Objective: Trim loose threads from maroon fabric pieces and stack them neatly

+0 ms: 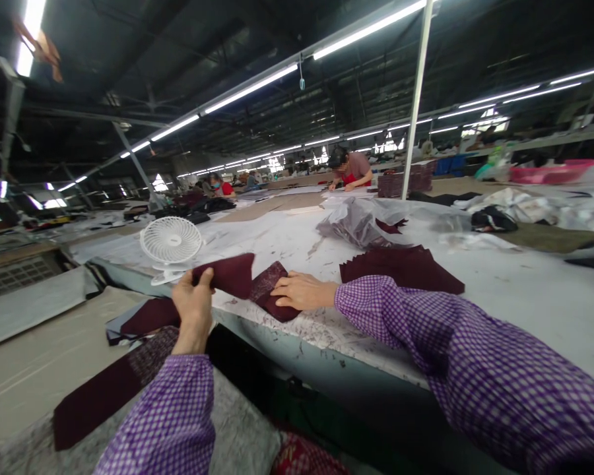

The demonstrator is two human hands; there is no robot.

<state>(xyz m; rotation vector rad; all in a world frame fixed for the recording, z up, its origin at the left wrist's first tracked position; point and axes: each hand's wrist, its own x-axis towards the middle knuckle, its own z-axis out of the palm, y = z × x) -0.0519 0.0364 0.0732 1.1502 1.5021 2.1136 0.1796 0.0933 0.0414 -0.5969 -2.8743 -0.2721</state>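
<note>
Dark cloth (233,274) is pinched in left fingers (206,276), speckled cloth (267,280) is pressed under spread right fingers (288,290); a pile (400,269) seems untouched.

Both arms are covered in loose woven sleeves of purple-and-white check, the left sleeve (173,415) and the right sleeve (475,356) matching in pattern, with small squares broken up by soft folds and wrinkles. Each narrows to a puckered cuff at the wrist, beyond which the left hand (194,303) and the right hand (304,291) are bare, while the right sleeve billows wider toward the near right and creases deeply around the elbow. Low at the near edge shows red checked cloth (301,455) with paler markings, though whether it is worn cannot be told.
</note>
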